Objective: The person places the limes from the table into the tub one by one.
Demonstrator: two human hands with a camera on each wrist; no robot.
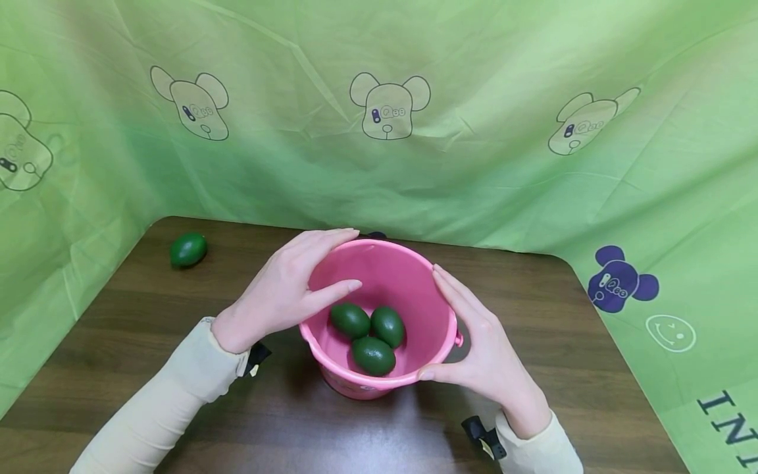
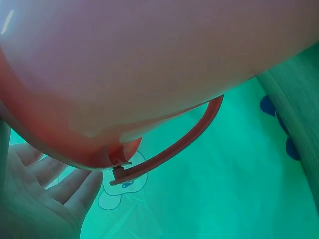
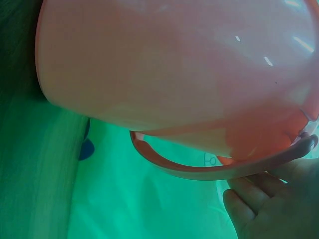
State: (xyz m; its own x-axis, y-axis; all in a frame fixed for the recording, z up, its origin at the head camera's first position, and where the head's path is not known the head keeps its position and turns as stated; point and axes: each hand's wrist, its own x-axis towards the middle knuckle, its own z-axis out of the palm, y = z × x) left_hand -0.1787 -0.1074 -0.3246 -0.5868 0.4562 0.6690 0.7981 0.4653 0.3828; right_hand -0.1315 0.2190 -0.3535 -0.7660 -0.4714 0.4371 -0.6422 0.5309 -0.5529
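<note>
Between the two hands, a pink bucket [image 1: 416,293] is on the table, its mouth facing up toward the head camera. Three dark green, egg-shaped fruits [image 1: 374,356] are grouped at its bottom. My left hand [image 1: 284,283] rests at the left rim, fingers extended along the far outside and thumb over the opening. On the other side, my right hand [image 1: 482,342] touches the rim with long, straight fingers, its thumb at the near edge. The bucket's curved handle [image 3: 199,173] hangs beside the right hand's fingers in the right wrist view. Another green fruit [image 1: 188,250] lies at the far left.
The brown wooden table [image 1: 237,428] has rounded far corners. A green curtain [image 1: 296,164] with printed bear heads surrounds it at the back and sides. A small dark item [image 1: 374,235] shows behind the bucket at the far edge.
</note>
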